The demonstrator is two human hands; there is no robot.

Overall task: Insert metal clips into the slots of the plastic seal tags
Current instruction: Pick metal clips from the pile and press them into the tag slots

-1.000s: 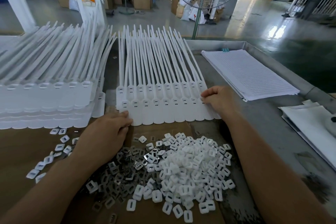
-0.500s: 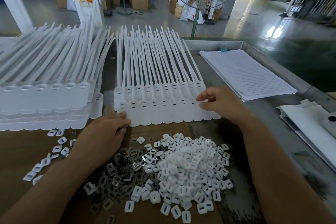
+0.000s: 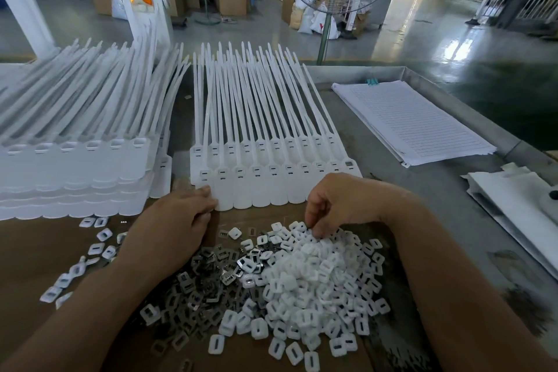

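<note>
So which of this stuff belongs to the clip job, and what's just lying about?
Job: seal tag row, metal clips pile, white plastic pieces pile, stacked tags at left.
Lying about: lined paper stack, white sheets at right, fan stand.

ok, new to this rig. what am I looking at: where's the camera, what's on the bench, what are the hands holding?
No machine here: a person works with two bare hands, and the one picture comes from a camera worn on the head, looking forward and down. On the metal table lies a row of white seal tags, with a taller stack of tags to its left. Nearer, on brown cardboard, sits a pile of white plastic pieces with dark metal clips beside it. Lined paper sheets lie to the right. The left hand rests on the row's near edge, holding nothing. The right hand reaches curled fingers into the white pile; whether it has pinched a piece is not visible.
</note>
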